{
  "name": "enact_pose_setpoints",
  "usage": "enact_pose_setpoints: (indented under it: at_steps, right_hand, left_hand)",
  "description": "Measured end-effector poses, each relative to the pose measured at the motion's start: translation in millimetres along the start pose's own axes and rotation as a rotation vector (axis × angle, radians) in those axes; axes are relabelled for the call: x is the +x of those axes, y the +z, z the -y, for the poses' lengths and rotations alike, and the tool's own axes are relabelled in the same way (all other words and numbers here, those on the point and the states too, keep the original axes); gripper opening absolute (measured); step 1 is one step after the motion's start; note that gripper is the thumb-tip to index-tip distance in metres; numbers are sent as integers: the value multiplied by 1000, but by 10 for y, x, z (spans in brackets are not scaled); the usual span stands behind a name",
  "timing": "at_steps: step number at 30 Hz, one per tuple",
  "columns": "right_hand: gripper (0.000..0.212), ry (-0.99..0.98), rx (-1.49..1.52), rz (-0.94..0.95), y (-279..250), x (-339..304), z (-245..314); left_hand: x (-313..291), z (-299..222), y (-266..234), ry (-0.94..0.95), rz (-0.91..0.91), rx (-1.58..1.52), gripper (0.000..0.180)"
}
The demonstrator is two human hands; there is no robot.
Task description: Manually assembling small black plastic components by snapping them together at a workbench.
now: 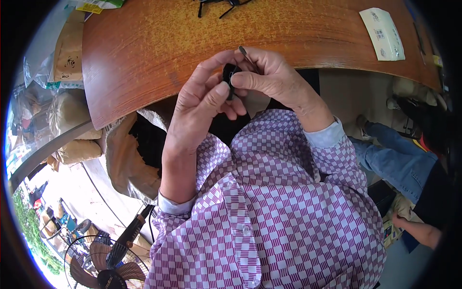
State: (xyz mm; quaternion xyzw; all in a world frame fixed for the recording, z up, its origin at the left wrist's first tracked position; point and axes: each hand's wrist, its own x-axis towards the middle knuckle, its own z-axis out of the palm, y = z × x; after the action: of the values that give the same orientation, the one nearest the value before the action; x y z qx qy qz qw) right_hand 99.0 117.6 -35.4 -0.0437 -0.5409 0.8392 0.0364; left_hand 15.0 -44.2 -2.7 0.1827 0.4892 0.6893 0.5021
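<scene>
My left hand [192, 103] and my right hand [281, 82] meet in front of my chest, close to the near edge of the wooden table [139, 58]. Between them is a small black piece [230, 72], its kind unclear, pinched by the thumbs and fingers of both. A thin, dark, metal-looking stick tool [247, 56] also sticks up from among the curled fingers of my right hand. Fingers cover much of the black piece and the tool's lower end.
A black legged object [219, 6] lies at the table's far side, a white packet [383, 36] to the right. Below the left edge stands an open sack [120, 159] with dark contents; a fan [108, 269] is lower left. Another person's jeans-clad legs [399, 161] are at right.
</scene>
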Motion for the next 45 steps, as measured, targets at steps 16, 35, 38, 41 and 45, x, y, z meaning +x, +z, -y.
enact_pose_setpoints:
  at_steps: [16,35,38,41,45]
  right_hand:
    - [36,168,-116,-139,638,88,-66]
    - [20,241,38,-60,715,289,-198]
    - [19,-368,-684,-40,507,305,-423]
    - [20,-161,-1047,-73,217,243,40]
    - [14,-466,-1448,-509,-796,-75,290]
  left_hand:
    - [-143,236,-262,393,-368,501,40]
    - [-246,127,-312,425,-527,853,39]
    - [-387,52,-332,347,-588,852,39]
    - [-810,-64,-796,212,-845,756,36]
    - [-1257,-90,-1299,-258,-735,1186,38]
